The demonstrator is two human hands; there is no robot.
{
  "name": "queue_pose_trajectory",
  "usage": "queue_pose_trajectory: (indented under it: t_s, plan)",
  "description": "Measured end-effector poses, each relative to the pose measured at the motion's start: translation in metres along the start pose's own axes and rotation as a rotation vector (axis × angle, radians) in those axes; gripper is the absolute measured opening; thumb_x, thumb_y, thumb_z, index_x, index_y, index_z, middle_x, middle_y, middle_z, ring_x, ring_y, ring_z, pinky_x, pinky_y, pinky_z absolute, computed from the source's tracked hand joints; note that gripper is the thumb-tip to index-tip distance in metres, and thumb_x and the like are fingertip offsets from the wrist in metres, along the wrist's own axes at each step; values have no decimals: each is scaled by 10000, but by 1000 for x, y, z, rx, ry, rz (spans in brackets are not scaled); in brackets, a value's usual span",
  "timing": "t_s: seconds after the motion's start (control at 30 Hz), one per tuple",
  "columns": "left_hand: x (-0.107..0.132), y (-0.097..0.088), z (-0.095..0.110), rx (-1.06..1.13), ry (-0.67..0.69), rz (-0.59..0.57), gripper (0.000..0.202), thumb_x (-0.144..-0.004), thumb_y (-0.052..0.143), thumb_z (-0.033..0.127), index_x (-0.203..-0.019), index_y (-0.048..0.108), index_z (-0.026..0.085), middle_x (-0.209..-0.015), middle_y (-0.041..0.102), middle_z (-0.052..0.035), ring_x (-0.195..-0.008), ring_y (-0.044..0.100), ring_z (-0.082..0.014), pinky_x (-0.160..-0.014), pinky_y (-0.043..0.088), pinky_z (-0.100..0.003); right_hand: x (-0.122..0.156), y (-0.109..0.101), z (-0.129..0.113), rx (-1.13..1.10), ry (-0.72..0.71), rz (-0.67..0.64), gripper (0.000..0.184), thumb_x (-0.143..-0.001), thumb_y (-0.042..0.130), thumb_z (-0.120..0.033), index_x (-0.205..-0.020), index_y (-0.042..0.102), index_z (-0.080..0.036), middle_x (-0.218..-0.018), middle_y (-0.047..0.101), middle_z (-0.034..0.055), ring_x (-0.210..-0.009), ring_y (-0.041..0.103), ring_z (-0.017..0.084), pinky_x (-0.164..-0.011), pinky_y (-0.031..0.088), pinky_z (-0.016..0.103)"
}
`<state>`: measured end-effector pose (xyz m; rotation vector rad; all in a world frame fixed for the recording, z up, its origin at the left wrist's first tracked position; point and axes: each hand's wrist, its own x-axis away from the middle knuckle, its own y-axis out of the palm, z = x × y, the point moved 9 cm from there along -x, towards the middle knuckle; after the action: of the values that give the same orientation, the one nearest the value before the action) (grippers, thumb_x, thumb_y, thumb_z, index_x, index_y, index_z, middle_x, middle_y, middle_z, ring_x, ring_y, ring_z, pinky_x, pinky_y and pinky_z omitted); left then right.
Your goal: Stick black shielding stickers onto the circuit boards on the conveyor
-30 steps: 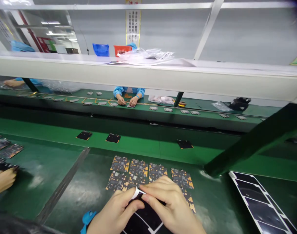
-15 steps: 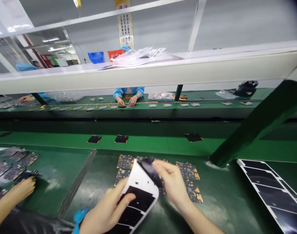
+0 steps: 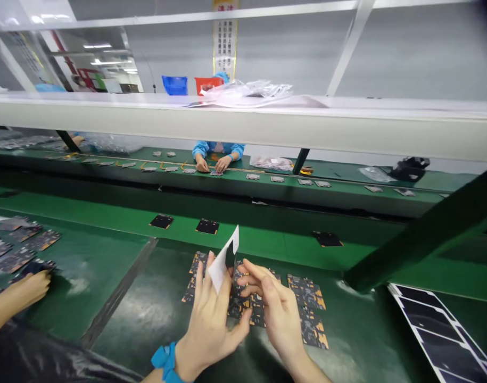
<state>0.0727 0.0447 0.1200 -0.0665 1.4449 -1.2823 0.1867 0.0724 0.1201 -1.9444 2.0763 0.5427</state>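
Note:
In my left hand (image 3: 211, 324), a white backing sheet with black stickers (image 3: 223, 263) is clasped between the fingers and stands nearly edge-on. The thumb of that hand is spread low over the boards. My right hand (image 3: 277, 308) is just to the right, its fingers bent inward over the circuit boards; anything between its fingertips is hidden. Beneath both hands, several black-and-orange circuit boards (image 3: 313, 327) lie in rows on the green bench (image 3: 127, 314). My hands cover part of them.
A stack of black sticker sheets (image 3: 430, 324) lies at right, beside a slanted green post (image 3: 419, 234). Black-covered boards (image 3: 207, 226) rest on the green strip ahead. A co-worker's hand (image 3: 31, 287) touches boards at left. Another person's hands (image 3: 213, 164) work across the line.
The sheet has turned from face-on to nearly edge-on in my left hand. My right hand has come down over the boards; the black sticker it was peeling is no longer clearly visible. The view has shifted slightly.

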Motion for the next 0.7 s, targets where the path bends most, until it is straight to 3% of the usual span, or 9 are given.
queue_pose_trajectory:
  t_s: [0.07,0.1,0.13,0.23,0.33,0.43,0.5,0.6,0.7]
  plan:
    - [-7,-23,-8,50,-7,80,769,-896,550,126,-1553,157,200,-1421,526,-165,-1419,367,-331,-1191,232,-621,-2,-9,-8,86,-62,-33,279,-990,534,-326,-1179,701,-207,-1046,722,100,-849,706,181,-717,608,291]
    - [-12,-32,-11,82,9,57,713,-910,518,94,-1539,214,235,-1388,567,-131,-1378,438,-292,-1206,223,-596,-3,-16,-16,162,-117,-18,266,-972,567,-289,-1200,686,-220,-1081,709,99,-892,697,185,-758,601,299]
    - [-20,-40,-12,121,41,-6,655,-922,484,72,-1515,282,264,-1365,595,-102,-1336,493,-262,-1217,210,-579,-4,-23,-25,247,-181,0,293,-954,595,-256,-1238,659,-233,-1133,686,103,-939,682,191,-791,590,309]
    - [-35,-42,1,235,165,-400,507,-952,454,108,-1431,454,274,-1357,610,-77,-1276,557,-233,-1224,171,-582,-3,-30,-56,449,-368,-48,394,-922,632,-219,-1312,593,-268,-1236,618,110,-1054,625,222,-839,560,338]
    - [-38,-42,10,347,150,-613,451,-961,440,121,-1368,540,287,-1336,627,-55,-1233,590,-209,-1219,203,-552,3,-28,-75,470,-422,-183,235,-906,663,-226,-1135,652,-279,-1104,648,69,-1002,630,213,-818,549,326]
    - [-33,-34,12,459,76,-680,418,-946,490,153,-1336,576,272,-1270,669,-47,-1205,604,-213,-1181,327,-472,9,-34,-82,474,-407,-202,56,-892,662,-207,-915,644,-255,-1041,651,49,-943,635,196,-780,548,305]
    - [-28,-26,8,534,25,-706,438,-928,523,172,-1357,557,248,-1280,662,-56,-1171,622,-208,-1083,449,-364,15,-37,-89,550,-482,-210,143,-904,580,-129,-854,639,-249,-1043,668,47,-934,629,192,-772,542,306]
    - [-24,-17,0,653,-46,-758,525,-899,572,191,-1415,495,248,-1283,664,-46,-1097,665,-193,-964,510,-272,27,-36,-104,649,-703,-283,258,-918,497,-57,-903,658,-259,-935,729,23,-846,638,186,-749,532,318]
    - [-29,-16,-10,777,-127,-759,519,-859,624,209,-1371,550,248,-1284,665,-27,-1087,672,-199,-945,520,-258,35,-40,-116,659,-837,-319,205,-971,500,-136,-943,662,-260,-841,760,0,-754,660,188,-711,527,344]
